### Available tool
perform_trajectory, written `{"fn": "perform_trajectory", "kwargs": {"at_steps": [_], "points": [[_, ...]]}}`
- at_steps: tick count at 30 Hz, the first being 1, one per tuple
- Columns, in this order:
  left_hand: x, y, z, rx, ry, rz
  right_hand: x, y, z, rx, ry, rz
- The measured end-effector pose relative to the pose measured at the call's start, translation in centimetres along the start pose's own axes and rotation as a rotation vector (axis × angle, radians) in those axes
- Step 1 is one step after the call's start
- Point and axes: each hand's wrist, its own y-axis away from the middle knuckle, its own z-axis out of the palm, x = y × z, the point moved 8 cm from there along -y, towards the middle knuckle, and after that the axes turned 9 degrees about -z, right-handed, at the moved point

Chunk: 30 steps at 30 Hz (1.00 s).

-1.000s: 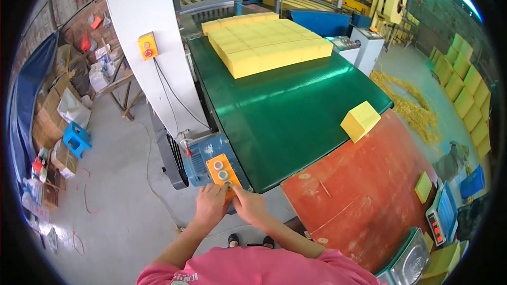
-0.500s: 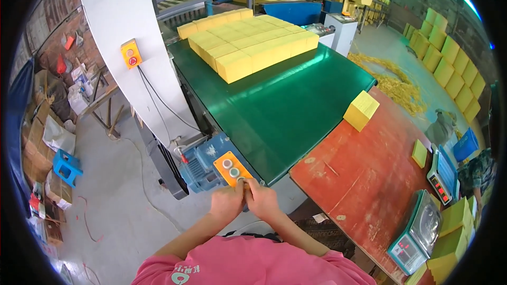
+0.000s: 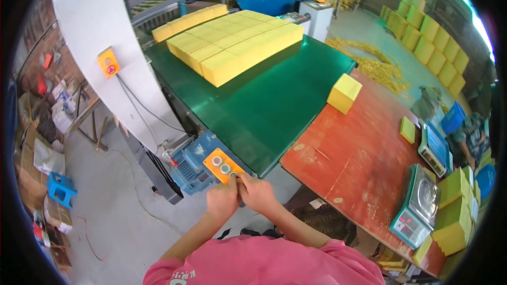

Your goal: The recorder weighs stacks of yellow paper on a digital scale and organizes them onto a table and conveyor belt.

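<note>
My left hand (image 3: 222, 199) and my right hand (image 3: 256, 192) meet at the lower end of an orange control box (image 3: 215, 162) with round buttons. Both have their fingers curled in against the box's end, over its lowest button, partly hiding it. Two other buttons show above them. The box sits beside a blue motor (image 3: 190, 166) at the near left corner of a green conveyor belt (image 3: 253, 111). On the belt rests a broad slab of yellow paper blocks (image 3: 232, 42), cut into rows. One separate yellow row (image 3: 190, 22) lies behind it.
Right of the belt stands a red table (image 3: 338, 155) bearing a yellow paper block (image 3: 344, 93), a scale (image 3: 414, 216) and a second scale (image 3: 435, 145). A person in camouflage (image 3: 467, 137) is beyond. A white machine column (image 3: 95, 31) with an emergency stop (image 3: 109, 62) rises at left.
My view has shifted, moving the scene leftward. The yellow slab sits slightly nearer the belt's table-side edge, with a wider gap before the rear row. Both hands stay at the control box.
</note>
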Motion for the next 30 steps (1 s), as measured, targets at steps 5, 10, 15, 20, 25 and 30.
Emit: {"fn": "perform_trajectory", "kwargs": {"at_steps": [5, 10, 15, 20, 25, 30], "points": [[0.3, -0.2, -0.1, -0.005, 0.008, 0.018, 0.5, 0.4, 0.5, -0.008, -0.009, -0.001], [0.3, -0.2, 0.2, 0.009, -0.05, 0.028, 0.6, 0.7, 0.5, 0.052, -0.029, -0.032], [0.7, -0.2, 0.1, -0.005, -0.067, 0.019, 0.4, 0.9, 0.0, 0.037, -0.036, -0.011], [0.3, -0.1, 0.5, -0.002, -0.06, 0.036, 0.6, 1.0, 0.3, 0.018, -0.039, 0.011], [0.4, -0.1, 0.5, 0.007, -0.062, 0.047, 0.2, 1.1, 0.2, 0.066, 0.011, -0.063], [0.5, -0.3, 0.1, 0.01, -0.044, 0.061, 0.2, 1.2, 0.3, 0.06, 0.014, -0.049]]}}
